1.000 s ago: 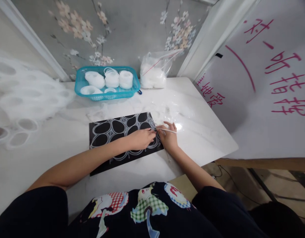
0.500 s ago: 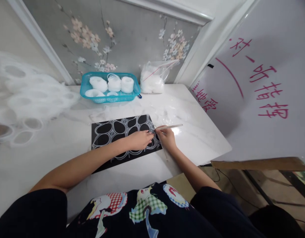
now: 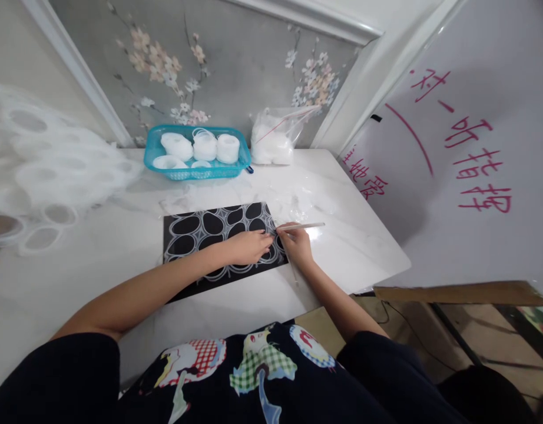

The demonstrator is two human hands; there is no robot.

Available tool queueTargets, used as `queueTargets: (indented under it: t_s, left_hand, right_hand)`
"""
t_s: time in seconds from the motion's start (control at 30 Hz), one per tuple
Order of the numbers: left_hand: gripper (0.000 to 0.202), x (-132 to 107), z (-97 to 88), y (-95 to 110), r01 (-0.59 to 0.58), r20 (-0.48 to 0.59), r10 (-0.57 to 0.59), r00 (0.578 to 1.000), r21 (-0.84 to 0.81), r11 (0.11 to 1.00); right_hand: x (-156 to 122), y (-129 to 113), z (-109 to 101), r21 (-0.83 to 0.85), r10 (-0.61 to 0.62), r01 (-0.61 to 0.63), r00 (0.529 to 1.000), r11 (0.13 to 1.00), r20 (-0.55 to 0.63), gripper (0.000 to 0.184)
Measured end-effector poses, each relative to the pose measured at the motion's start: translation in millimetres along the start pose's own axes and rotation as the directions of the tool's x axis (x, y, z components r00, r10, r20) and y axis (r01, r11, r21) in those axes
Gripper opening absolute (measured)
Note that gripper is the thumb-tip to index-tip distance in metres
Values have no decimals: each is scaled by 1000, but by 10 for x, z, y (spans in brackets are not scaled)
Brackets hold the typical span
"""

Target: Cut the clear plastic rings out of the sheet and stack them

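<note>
White loops [image 3: 63,168] sit at the left edge. A blue basket [image 3: 196,173] is up top, left of the middle. The black sheet [image 3: 212,224] lies mid-frame on the bench [image 3: 364,247]. The left hand [image 3: 249,247] is on it; I can't tell if it grips anything. The right hand [image 3: 298,244] pinches a white stick [image 3: 309,225].
</note>
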State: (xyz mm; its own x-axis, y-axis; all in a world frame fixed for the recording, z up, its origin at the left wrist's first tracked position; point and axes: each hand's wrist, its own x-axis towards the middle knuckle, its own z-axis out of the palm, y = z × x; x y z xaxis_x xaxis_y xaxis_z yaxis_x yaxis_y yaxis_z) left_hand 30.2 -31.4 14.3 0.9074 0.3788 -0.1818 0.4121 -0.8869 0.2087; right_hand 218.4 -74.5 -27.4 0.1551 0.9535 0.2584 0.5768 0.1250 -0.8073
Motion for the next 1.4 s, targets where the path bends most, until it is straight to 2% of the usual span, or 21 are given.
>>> queueTargets:
  t_s: [0.13, 0.27, 0.33, 0.37, 0.43, 0.47, 0.5, 0.53, 0.57, 0.6, 0.63, 0.67, 0.7, 0.73, 0.77, 0.8, 0.87, 0.97, 1.13, 1.3, 1.4]
  left_hand:
    - [35, 10, 24, -17, 1, -17, -1, 1000, -23, 1000]
    - [29, 16, 45, -41, -14, -43, 12, 999, -46, 999]
    - [29, 18, 67, -52, -25, -58, 22, 998, -54, 998]
    - [29, 19, 81, -57, -30, -68, 26, 997, -54, 998]
    - [30, 14, 101, -65, -34, -95, 29, 995, -49, 998]
    - [29, 5, 103, -72, -39, -111, 33, 993, -45, 998]
    - [26, -10, 94, -83, -49, -124, 43, 991, -39, 998]
    - [23, -33, 73, -97, -66, -130, 61, 990, -33, 997]
    - [19, -66, 40, -116, -93, -146, 88, 985, -26, 995]
    - [17, -108, -6, -137, -130, -189, 124, 974, -17, 991]
    - [16, -161, -61, -160, -169, -264, 161, 951, -6, 986]
    - [18, -222, -125, -181, -200, -368, 189, 910, 9, 980]
    - [19, -288, -193, -197, -221, -485, 205, 850, 25, 975]
    - [20, -359, -262, -206, -232, -600, 209, 772, 40, 972]
    - [20, -430, -328, -206, -233, -689, 203, 696, 51, 971]
    - [20, -498, -389, -195, -235, -744, 199, 637, 59, 970]
    - [17, -621, -487, -145, -242, -792, 201, 577, 70, 968]
    - [13, -752, -563, -25, -260, -801, 189, 568, 43, 965]
    - [11, -841, -564, 137, -285, -818, 69, 571, -119, 951]
    - [24, -887, -556, 175, -231, -742, -114, 661, -346, 909]
    - [26, -915, -535, 167, -212, -685, -154, 712, -420, 882]
  right_hand:
    - [-71, 40, 49, -168, -78, 79, 997, 983, 14, 24]
    - [-202, 64, 151, -430, -200, 202, 978, 880, 50, 22]
    - [-97, 61, 107, -507, -226, 239, 970, 828, 88, 24]
    - [27, 56, 37, -530, -208, 211, 976, 821, 67, 24]
    - [389, 30, -194, -541, -112, 35, 988, 840, -110, 23]
    - [591, 4, -336, -505, -26, -144, 949, 851, -314, 24]
    - [775, -37, -473, -410, 56, -289, 868, 865, -493, 27]
    - [919, -94, -588, -302, 108, -336, 808, 892, -580, 30]
    - [1007, -167, -666, -216, 138, -317, 800, 923, -584, 30]
    - [1031, -253, -700, -147, 156, -268, 840, 952, -520, 28]
    - [992, -350, -688, -80, 161, -210, 901, 974, -402, 25]
    - [900, -450, -639, -10, 151, -158, 960, 987, -238, 21]
    - [769, -552, -566, 75, 149, -143, 986, 987, -80, 20]
    - [618, -651, -483, 183, 144, -155, 987, 971, 72, 22]
    - [464, -745, -403, 302, 123, -172, 977, 937, 177, 22]
    - [322, -833, -337, 419, 92, -192, 965, 888, 246, 23]
    - [105, -985, -260, 583, 45, -234, 946, 778, 320, 23]
    - [-46, -1131, -244, 679, 39, -314, 921, 664, 388, 24]
    - [-137, -1202, -232, 728, 52, -439, 871, 526, 488, 24]
    - [-227, -1213, -188, 726, 64, -560, 807, 398, 588, 27]
    - [-263, -1190, -161, 716, 72, -614, 773, 332, 630, 28]
